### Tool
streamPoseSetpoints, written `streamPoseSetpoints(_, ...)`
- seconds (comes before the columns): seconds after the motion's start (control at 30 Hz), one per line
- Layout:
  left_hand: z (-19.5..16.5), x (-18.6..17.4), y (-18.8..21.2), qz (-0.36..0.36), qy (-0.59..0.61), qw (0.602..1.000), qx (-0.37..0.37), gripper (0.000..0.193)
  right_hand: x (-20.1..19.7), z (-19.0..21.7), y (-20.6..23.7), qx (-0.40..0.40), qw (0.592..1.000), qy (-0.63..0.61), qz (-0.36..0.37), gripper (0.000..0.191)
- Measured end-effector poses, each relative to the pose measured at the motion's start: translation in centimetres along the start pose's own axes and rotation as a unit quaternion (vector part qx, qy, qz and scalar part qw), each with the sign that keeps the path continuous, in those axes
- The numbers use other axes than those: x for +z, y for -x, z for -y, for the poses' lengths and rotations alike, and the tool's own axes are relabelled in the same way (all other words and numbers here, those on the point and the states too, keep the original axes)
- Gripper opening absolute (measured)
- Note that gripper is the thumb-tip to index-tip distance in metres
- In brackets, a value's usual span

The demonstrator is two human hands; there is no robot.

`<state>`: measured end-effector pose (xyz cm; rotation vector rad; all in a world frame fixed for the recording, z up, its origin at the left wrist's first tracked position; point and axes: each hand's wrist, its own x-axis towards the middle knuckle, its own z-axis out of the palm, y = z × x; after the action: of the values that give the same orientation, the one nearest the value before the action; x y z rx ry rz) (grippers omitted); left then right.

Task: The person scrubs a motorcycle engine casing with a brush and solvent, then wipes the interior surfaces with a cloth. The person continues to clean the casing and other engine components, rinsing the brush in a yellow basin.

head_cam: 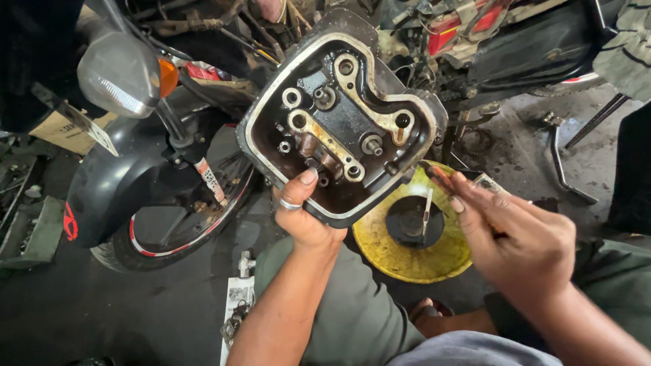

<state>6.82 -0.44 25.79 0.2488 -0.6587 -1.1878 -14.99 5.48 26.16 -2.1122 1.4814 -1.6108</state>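
A metal engine cover (342, 115) — a rounded, box-like casting with a pale machined rim and a dark, oily hollow — is held up in the middle of the view, its open side facing the camera. Inside it sit two tan, curved rocker brackets, several round bosses and bolt holes, all coated in brown grime.

The left hand (303, 213) supports the cover from below: its grip is pressed around the lower edge, the thumb lying inside the hollow against the bottom rim, a silver ring on one finger. The right hand (522, 240) is at the cover's lower right corner, its grip pinching a thin blade-like tool (434, 175) whose tip touches the rim there; the fingers are smeared with oil.

Beneath the hands lies a round yellow basin (413, 254), stained and dull, with a black disc and a thin metal strip in its centre. To the left stands a black motorcycle (135, 183) — glossy fender, red-striped wheel, a clear-and-amber turn signal (125, 73). The floor (135, 312) is dark, greasy concrete, with small chain parts lying on a paper sheet (237, 308).
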Motion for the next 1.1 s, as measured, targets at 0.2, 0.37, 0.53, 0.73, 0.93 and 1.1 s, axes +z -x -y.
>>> streamPoseSetpoints(0.2,-0.1,0.0,-0.1,-0.003,-0.024,0.999,0.032,0.067,-0.3,0.1,-0.1,0.180,0.975,-0.097,0.084,0.027)
streamPoseSetpoints(0.37,-0.1,0.2,0.1,-0.007,-0.038,0.998,0.046,0.071,-0.6,-0.3,0.1,0.223,0.962,-0.121,0.099,0.029)
streamPoseSetpoints(0.53,0.0,0.8,0.1,0.018,-0.034,0.998,0.055,0.073,-0.2,-0.2,0.4,0.177,0.980,-0.062,0.066,0.029)
streamPoseSetpoints(0.73,-0.4,1.0,-0.3,-0.003,-0.034,0.998,0.048,0.075,0.0,0.2,0.5,-0.042,0.999,0.023,0.018,0.030)
streamPoseSetpoints(0.93,-0.6,0.7,-0.2,0.007,-0.028,0.999,0.040,0.075,0.1,-0.2,0.4,-0.066,0.998,0.007,0.002,0.021)
streamPoseSetpoints(1.1,-0.7,0.5,-0.1,0.013,-0.031,0.999,0.039,0.075,0.0,-0.5,-0.3,-0.070,0.997,0.011,0.010,0.014)
